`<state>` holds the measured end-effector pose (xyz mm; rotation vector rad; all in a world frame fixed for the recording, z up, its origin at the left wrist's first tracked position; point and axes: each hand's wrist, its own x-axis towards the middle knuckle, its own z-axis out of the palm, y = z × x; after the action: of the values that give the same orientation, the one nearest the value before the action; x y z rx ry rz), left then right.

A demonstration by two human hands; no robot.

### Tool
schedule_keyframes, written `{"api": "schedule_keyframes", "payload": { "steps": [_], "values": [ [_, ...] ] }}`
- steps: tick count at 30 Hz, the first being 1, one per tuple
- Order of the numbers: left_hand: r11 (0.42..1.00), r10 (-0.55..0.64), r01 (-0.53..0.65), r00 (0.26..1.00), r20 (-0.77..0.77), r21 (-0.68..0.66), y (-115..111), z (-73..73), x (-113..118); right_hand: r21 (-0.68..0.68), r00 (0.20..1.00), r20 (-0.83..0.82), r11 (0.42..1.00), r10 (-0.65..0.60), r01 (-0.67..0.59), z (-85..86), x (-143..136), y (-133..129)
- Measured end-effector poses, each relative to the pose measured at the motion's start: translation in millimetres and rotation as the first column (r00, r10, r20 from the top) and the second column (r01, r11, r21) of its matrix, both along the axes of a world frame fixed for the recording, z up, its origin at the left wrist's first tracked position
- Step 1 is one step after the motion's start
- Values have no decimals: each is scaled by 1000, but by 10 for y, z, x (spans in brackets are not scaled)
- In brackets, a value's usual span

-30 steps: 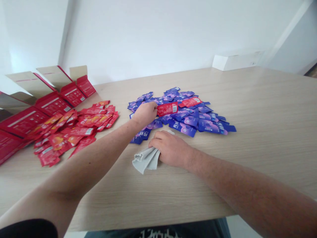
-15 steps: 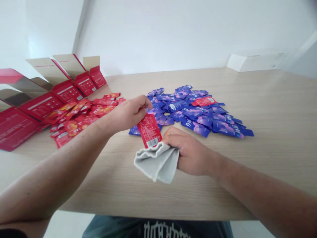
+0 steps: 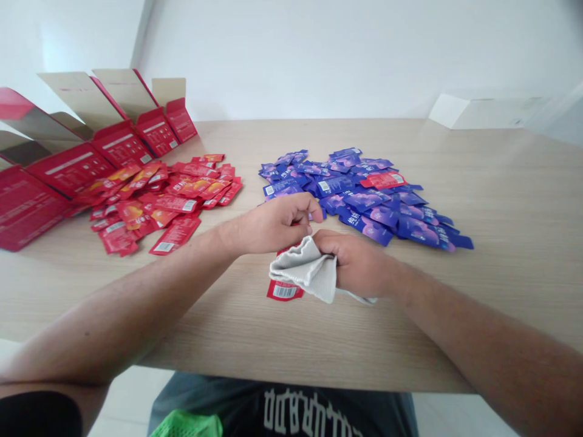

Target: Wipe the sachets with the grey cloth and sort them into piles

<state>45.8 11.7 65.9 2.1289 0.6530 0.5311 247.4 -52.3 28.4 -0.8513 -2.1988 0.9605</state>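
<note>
My left hand (image 3: 286,223) is closed in a pinch on the upper end of a red sachet (image 3: 285,292). The sachet's barcode end sticks out below a folded white knit cloth (image 3: 310,270), and its middle is hidden by that cloth. Wrapped around the cloth, my right hand (image 3: 357,261) presses it against the sachet; a loose end of the cloth shows under the palm. Just beyond both hands lies a heap of purple-blue sachets (image 3: 371,227), with one red sachet (image 3: 384,180) on top.
A pile of red and orange sachets (image 3: 177,200) lies to the left on the wooden table (image 3: 228,340). Open red cartons (image 3: 121,144) stand in a row behind it. A white box (image 3: 487,113) sits at the back right. Something green (image 3: 189,423) is in my lap.
My left hand has moved right, toward my right hand. The cloth now covers the middle of the red sachet instead of lying at its lower end. The view has shifted slightly.
</note>
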Motion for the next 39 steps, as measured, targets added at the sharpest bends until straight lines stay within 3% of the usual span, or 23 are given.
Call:
{"api": "schedule_keyframes", "payload": {
  "steps": [4, 8, 13, 16, 20, 26, 32, 35, 37, 39],
  "values": [
    [987, 77, -75, 997, 14, -139, -28, -39, 36, -23, 999, 40, 1000, 15, -14, 18, 12, 2],
    [953, 203, -179, 976, 74, -245, -51, -99, 35, -156, 999, 17, 987, -35, 38, -24, 20, 10],
    [879, 403, -326, 897, 179, -348, -51, -249, -108, -460, 979, -71, 877, -189, 136, -108, 17, 40],
    [867, 389, -316, 913, 126, -386, -75, -358, -224, -566, 946, -156, 811, -284, 150, -123, 7, 60],
    [893, 338, -317, 941, 11, -319, -122, -443, -299, -602, 912, -215, 783, -348, 157, -140, -1, 76],
    [918, 309, -316, 949, -65, -241, -102, -464, -327, -615, 930, -133, 765, -342, 193, -170, -9, 76],
    [894, 146, -164, 986, -76, -418, -74, -541, -381, -584, 961, -51, 789, -271, 191, -109, 22, 63],
    [882, 65, -108, 992, -109, -459, -63, -579, -397, -474, 965, -29, 854, -259, 215, -20, 75, 83],
    [882, 43, -113, 986, -159, -459, -59, -581, -399, -335, 945, -28, 894, -327, 299, 53, 123, 112],
    [881, 31, -132, 974, -224, -454, -62, -563, -393, -137, 897, -42, 892, -441, 432, 116, 169, 142]
  ]
}}
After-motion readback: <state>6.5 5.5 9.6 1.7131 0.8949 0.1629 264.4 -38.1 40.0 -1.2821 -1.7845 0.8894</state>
